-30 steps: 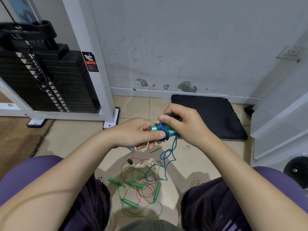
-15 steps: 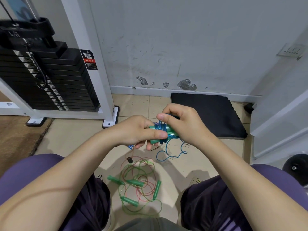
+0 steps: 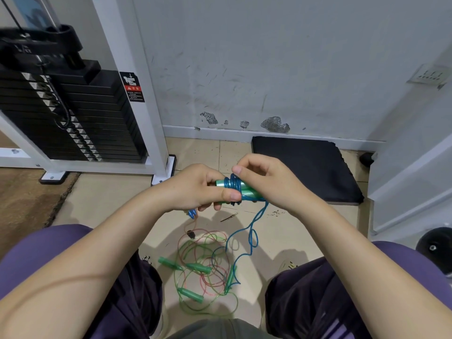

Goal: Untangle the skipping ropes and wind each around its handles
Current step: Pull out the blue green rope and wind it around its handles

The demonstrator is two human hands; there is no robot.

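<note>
My left hand (image 3: 198, 189) grips a pair of green handles (image 3: 242, 188) held side by side, with blue rope coiled around them. My right hand (image 3: 266, 182) pinches the blue rope (image 3: 252, 231) at the coil; its loose tail hangs down in loops to the floor. On the tiles between my knees lies a tangle of green and pink ropes (image 3: 205, 267) with several green handles (image 3: 195, 267). A short blue end (image 3: 192, 212) pokes out below my left hand.
A weight-stack machine (image 3: 73, 113) with a white frame (image 3: 137, 94) stands at the left. A black mat (image 3: 305, 167) lies against the wall behind my hands. A dark round weight (image 3: 435, 248) sits at the far right. My purple-clad knees flank the tangle.
The blue tail swung out to the right half a second ago and now hangs down again toward the tangle. My right hand has turned over the coil.
</note>
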